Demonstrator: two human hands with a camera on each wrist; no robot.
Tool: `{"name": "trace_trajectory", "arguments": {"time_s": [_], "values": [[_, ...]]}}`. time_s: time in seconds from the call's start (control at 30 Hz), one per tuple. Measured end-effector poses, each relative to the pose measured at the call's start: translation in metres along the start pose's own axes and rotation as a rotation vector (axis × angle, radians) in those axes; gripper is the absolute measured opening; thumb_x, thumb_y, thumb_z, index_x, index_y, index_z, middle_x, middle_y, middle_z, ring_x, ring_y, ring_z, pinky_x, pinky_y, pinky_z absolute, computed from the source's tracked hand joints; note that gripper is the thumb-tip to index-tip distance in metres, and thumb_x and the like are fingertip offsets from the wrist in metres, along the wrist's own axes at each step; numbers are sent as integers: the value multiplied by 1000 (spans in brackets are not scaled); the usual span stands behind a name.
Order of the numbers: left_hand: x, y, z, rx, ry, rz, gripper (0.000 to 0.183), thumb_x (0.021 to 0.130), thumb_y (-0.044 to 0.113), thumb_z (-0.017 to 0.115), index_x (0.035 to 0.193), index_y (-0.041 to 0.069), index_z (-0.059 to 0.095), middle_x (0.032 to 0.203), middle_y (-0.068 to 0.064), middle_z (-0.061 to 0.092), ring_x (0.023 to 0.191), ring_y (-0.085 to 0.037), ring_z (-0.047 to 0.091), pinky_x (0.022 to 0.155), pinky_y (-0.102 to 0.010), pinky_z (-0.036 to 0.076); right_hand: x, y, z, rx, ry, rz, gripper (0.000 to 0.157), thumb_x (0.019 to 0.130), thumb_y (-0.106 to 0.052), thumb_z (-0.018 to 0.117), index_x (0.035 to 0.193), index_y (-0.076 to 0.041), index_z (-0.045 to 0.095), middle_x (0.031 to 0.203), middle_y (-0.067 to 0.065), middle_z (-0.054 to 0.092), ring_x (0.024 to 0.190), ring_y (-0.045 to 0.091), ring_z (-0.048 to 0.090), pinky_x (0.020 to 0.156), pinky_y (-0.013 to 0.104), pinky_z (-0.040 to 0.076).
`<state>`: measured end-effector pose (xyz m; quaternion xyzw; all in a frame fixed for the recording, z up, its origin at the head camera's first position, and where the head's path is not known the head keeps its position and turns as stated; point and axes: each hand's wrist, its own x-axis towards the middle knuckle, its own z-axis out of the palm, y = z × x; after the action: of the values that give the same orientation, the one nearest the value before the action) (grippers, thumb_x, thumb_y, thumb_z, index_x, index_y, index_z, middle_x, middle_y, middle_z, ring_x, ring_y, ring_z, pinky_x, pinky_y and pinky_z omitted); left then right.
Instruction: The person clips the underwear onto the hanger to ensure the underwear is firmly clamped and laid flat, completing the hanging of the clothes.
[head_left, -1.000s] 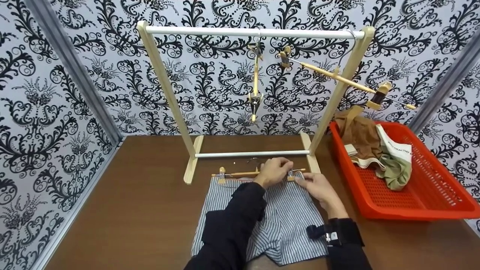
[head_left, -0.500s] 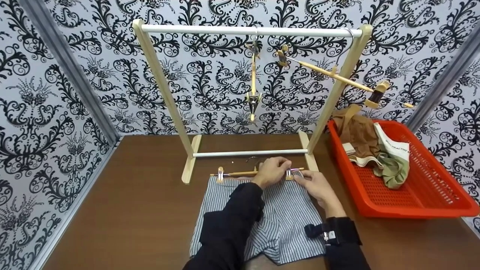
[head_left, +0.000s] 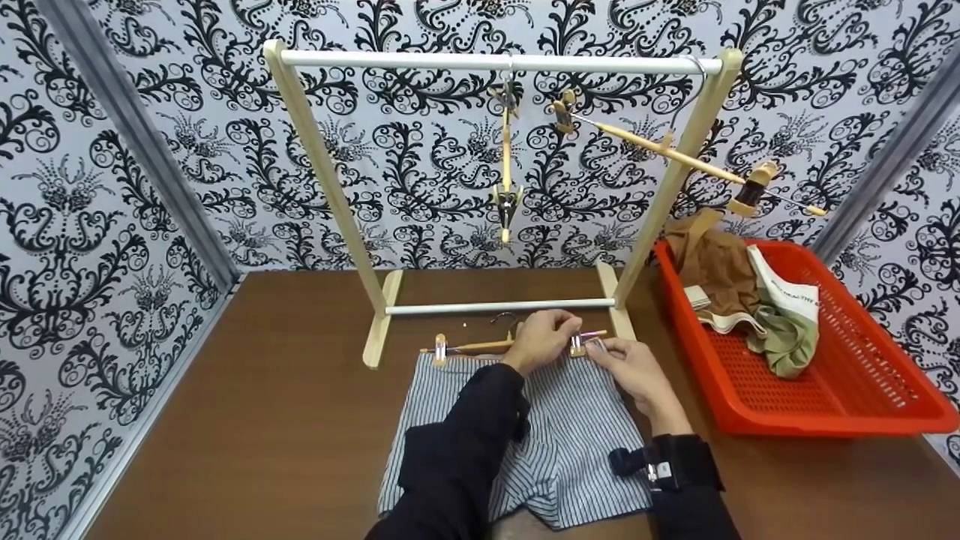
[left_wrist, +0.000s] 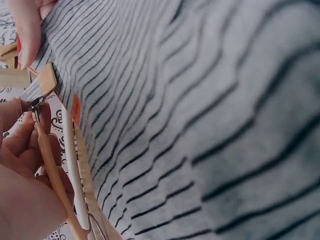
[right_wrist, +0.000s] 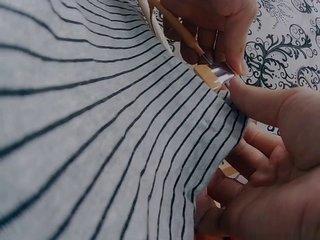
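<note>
Striped shorts (head_left: 581, 420) lie spread on the table, waistband toward the rack. Along the waistband runs a wooden clip hanger (head_left: 480, 347). Its left clip (head_left: 440, 350) sits over the waistband. My left hand (head_left: 541, 341) pinches the right clip (right_wrist: 214, 76) between thumb and fingers, at the waistband's edge. Just beside that clip, my right hand (head_left: 637, 373) pinches the corner of the shorts, thumb on top and fingers beneath, as the right wrist view shows. An orange tag (left_wrist: 76, 109) shows at the waistband in the left wrist view.
A wooden rack with a white rail (head_left: 420, 60) stands behind; two more clip hangers (head_left: 507, 161) hang from it. At right, a red basket (head_left: 750, 412) holds brown cloth (head_left: 712, 266) and green cloth (head_left: 787, 341). The rack's right foot (head_left: 622, 322) is close to my hands.
The hanger's right end and the clip have risen slightly with my left hand. My right hand keeps its pinch on the shorts' corner; the head view has shifted a little.
</note>
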<state>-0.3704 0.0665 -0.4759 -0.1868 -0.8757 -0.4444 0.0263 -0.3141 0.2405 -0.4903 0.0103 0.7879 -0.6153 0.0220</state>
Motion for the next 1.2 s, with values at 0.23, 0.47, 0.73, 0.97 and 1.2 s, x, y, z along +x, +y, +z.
{"name": "trace_trajectory", "arguments": {"time_s": [0.23,0.47,0.73,0.97,1.2], "values": [[3,2,-7,-179,3,-43,23,99,26,66,103,7,79,94,3,73,88,-10,63,83,-27,51,-1,-2,-4,-80,-37,6,32,101,-19,65,121,6,68,107,15,71,93,24,63,82,33,51],[5,6,-12,-317,39,-65,21,96,21,70,99,3,80,91,0,76,85,-7,62,83,-25,50,-3,-6,-8,-48,-156,-5,34,101,-19,64,122,7,66,109,14,69,97,23,61,84,32,48],[5,7,-14,-380,55,-60,19,95,19,72,96,2,80,88,-1,76,82,-7,62,80,-25,50,-2,-7,-7,-35,-107,-11,36,101,-20,65,123,7,66,107,13,70,94,22,62,84,32,50],[1,6,-11,-493,6,-80,17,96,14,71,96,-1,79,80,-6,73,60,-11,60,53,-28,55,0,-6,-5,104,4,28,35,99,-19,68,122,7,65,99,11,74,80,19,67,71,29,55],[-2,6,-12,-593,-33,-78,18,98,11,67,99,-4,76,74,-15,67,45,-17,56,44,-36,54,1,-8,-2,80,55,36,36,99,-18,68,124,8,64,106,13,74,84,18,67,75,28,54]]}}
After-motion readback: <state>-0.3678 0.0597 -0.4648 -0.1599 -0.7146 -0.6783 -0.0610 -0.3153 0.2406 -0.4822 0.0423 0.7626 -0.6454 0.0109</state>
